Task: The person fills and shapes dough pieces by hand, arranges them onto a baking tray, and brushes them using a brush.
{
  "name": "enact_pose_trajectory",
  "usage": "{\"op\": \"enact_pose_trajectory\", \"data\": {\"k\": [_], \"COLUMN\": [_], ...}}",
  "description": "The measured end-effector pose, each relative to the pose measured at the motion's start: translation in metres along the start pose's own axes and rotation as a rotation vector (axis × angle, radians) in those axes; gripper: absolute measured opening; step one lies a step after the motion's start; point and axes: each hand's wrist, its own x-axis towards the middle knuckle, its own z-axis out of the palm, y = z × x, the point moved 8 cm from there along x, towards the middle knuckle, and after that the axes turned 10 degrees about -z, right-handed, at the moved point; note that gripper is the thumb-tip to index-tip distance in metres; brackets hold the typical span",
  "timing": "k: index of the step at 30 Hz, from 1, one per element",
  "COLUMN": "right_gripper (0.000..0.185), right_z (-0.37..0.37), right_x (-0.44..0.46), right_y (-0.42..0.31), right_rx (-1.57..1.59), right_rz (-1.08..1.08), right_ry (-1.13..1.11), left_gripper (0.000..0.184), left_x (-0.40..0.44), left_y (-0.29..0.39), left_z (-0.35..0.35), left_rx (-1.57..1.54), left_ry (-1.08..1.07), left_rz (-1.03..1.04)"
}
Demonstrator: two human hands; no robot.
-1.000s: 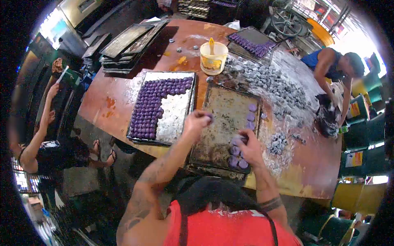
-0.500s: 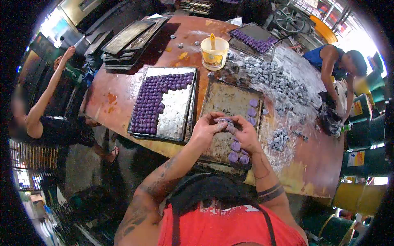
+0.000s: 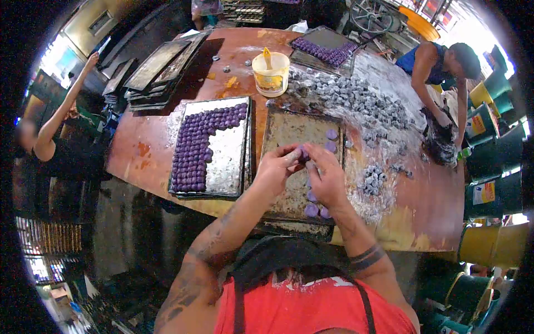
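Over the powdered tabletop (image 3: 435, 214), your left hand (image 3: 276, 168) and right hand (image 3: 329, 177) pinch a purple piece (image 3: 303, 154) above the worn tray (image 3: 286, 131); only its right side carries flat purple discs (image 3: 331, 134) so far.

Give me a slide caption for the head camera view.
The left hand and right hand pinch a purple lump over a worn tray, beside rows of dark purple balls.

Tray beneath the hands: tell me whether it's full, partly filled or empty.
The tray is partly filled: purple pieces lie along its right side, while its left part is bare.
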Motion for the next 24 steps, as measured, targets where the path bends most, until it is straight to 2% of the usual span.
{"op": "enact_pose_trajectory", "data": {"k": [1,4,7,9,10,11,12,13,15,16,17,18,19,20,21,22,24], "right_gripper": [0.04,0.032,0.026,0.026,0.027,0.029,0.028,0.028,0.029,0.029,0.029,0.029,0.027,0.026,0.028,0.029,0.028], "right_z": [0.0,-0.006,0.005,0.005,0.008,0.019,0.04,0.055,0.056,0.059,0.062,0.062,0.06,0.047,0.043,0.042,0.05], "right_x": [0.0,0.009,0.007,-0.008,-0.021,-0.044,-0.07,-0.08,-0.087,-0.094,-0.101,-0.106,-0.099,-0.09,-0.085,-0.082,-0.075], "right_y": [0.002,-0.003,0.015,0.031,0.037,0.056,0.068,0.065,0.046,0.054,0.067,0.079,0.081,0.088,0.105,0.124,0.144], "right_rx": [-0.052,0.064,0.318,0.274,0.254,0.251,0.269,0.286,0.558,0.516,0.475,0.436,0.537,0.399,0.272,0.145,-0.166], "right_rz": [-0.003,-0.059,-0.133,-0.01,0.058,0.275,0.38,0.487,0.646,0.671,0.689,0.705,0.726,0.721,0.682,0.64,0.47], "right_ry": [-0.089,-0.098,-0.201,-0.067,0.0,0.015,0.014,0.014,-0.008,-0.025,-0.048,-0.077,-0.091,-0.172,-0.173,-0.173,-0.335], "left_gripper": [0.037,0.036,0.032,0.031,0.031,0.031,0.031,0.03,0.028,0.027,0.034,0.039,0.045,0.051,0.065,0.066,0.069], "left_x": [-0.004,-0.01,-0.001,0.009,0.008,0.007,0.007,0.013,0.011,0.007,0.014,0.011,0.007,0.004,0.009,0.009,0.004], "left_y": [0.002,-0.009,-0.039,-0.063,-0.072,-0.078,-0.084,-0.087,-0.08,-0.073,-0.077,-0.077,-0.08,-0.082,-0.086,-0.078,-0.067], "left_z": [-0.002,0.016,0.035,0.032,0.025,0.017,0.008,-0.008,-0.033,-0.04,-0.046,-0.038,-0.026,-0.015,-0.017,-0.017,-0.019], "left_rx": [0.008,0.139,-0.079,-0.165,-0.123,-0.078,-0.031,-0.063,0.115,0.205,0.499,0.726,0.957,1.19,1.274,1.265,1.243], "left_ry": [0.033,-0.152,-0.29,-0.33,-0.26,-0.191,-0.123,-0.031,0.168,0.265,0.269,0.261,0.246,0.225,0.194,0.231,0.3], "left_rz": [-0.033,0.001,-0.143,-0.218,-0.238,-0.258,-0.278,-0.199,-0.037,0.05,0.215,0.292,0.365,0.44,0.197,0.239,0.316]}}
